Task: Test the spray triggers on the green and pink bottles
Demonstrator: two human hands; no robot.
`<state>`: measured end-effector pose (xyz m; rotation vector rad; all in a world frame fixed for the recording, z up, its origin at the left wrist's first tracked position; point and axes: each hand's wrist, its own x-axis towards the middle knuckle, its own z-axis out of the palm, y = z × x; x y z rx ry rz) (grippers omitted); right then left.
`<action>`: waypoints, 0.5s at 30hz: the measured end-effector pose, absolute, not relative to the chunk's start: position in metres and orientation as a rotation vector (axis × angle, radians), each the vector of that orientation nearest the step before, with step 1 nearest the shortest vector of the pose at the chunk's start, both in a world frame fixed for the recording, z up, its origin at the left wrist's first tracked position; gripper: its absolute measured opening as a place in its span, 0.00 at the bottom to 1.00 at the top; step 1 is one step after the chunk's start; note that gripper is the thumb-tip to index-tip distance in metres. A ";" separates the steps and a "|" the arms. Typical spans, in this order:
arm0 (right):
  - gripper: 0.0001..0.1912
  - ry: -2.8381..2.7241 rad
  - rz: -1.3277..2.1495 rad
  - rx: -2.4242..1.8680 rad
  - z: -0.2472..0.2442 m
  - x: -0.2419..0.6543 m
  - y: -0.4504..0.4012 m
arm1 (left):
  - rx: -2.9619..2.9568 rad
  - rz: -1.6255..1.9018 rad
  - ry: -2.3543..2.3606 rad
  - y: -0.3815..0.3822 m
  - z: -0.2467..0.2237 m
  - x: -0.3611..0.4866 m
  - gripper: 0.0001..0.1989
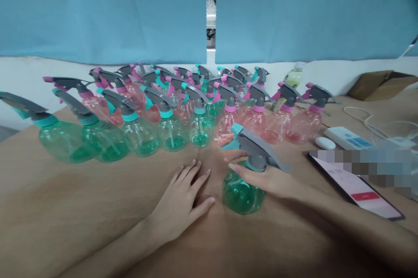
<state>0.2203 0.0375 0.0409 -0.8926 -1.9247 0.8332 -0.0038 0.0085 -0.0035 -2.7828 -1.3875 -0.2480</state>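
Observation:
My left hand (pixel 184 199) lies palm down on the wooden table, fingers spread, with nothing in it. To its right, my right hand (pixel 261 178) is wrapped round the neck of a green spray bottle (pixel 243 195) with a grey and teal spray head. That bottle is upright and holds some green liquid. Behind both hands stand rows of spray bottles: green ones (pixel 140 136) with teal collars at the front left, and pink ones (pixel 253 121) with pink collars at the front right.
On the right lie a phone (pixel 352 182) with a lit screen, a small white oval object (pixel 325 143), a white device (pixel 348 138) and cables. A cardboard box (pixel 379 85) and a drink bottle (pixel 294 77) stand further back. A blue curtain (pixel 104 12) hangs behind.

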 end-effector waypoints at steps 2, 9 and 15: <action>0.07 -1.933 0.834 -0.910 0.041 0.221 0.037 | -2.780 -0.247 -1.391 0.009 -0.004 -0.004 0.28; 0.27 -1.950 0.877 -0.920 0.054 0.221 0.031 | -2.780 -0.277 -1.390 0.009 -0.006 -0.004 0.28; 0.31 -1.938 0.951 -0.855 0.060 0.220 0.030 | -2.787 -0.252 -1.389 0.008 -0.004 -0.005 0.28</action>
